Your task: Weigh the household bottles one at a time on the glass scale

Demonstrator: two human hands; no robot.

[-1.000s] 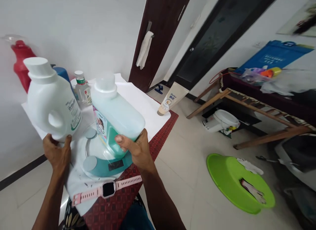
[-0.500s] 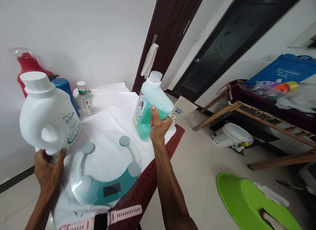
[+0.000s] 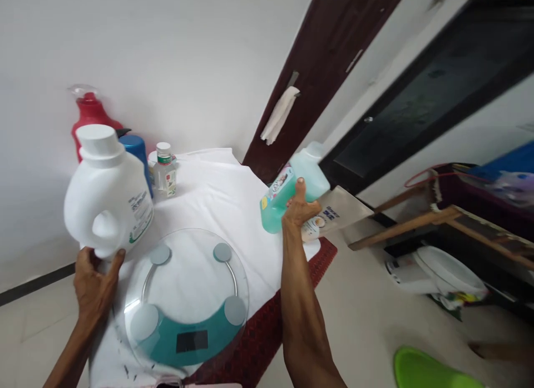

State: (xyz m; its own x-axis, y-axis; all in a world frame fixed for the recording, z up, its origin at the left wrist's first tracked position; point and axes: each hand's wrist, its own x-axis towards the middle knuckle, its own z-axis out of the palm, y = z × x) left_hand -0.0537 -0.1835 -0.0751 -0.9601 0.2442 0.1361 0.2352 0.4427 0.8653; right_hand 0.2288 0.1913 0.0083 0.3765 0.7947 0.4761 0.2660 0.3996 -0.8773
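Note:
My right hand (image 3: 299, 207) is closed round the lower side of a translucent detergent bottle (image 3: 277, 202) half filled with green liquid. This bottle leans over the far right of the table, just beside a beige squeeze tube (image 3: 334, 215). At the left, my left hand (image 3: 97, 277) grips the bottom edge of a white laundry detergent jug (image 3: 102, 193), thumb and fingers apart along its base. The jug stands upright with its cap on. Between my hands lies a round glass scale (image 3: 187, 288) with a teal front and grey pads; its top bears nothing.
Behind the jug stand a red bottle (image 3: 94, 113), a blue container (image 3: 137, 149) and a small clear bottle (image 3: 164, 174). A pink watch strap (image 3: 212, 385) shows at the bottom. Rightward are a wooden bench (image 3: 444, 218), a white bucket (image 3: 446, 271) and a green basin (image 3: 429, 371).
My right hand has carried the green detergent bottle off the scale to the far right, beside the tube. My left hand stays at the jug's base. The view has turned left.

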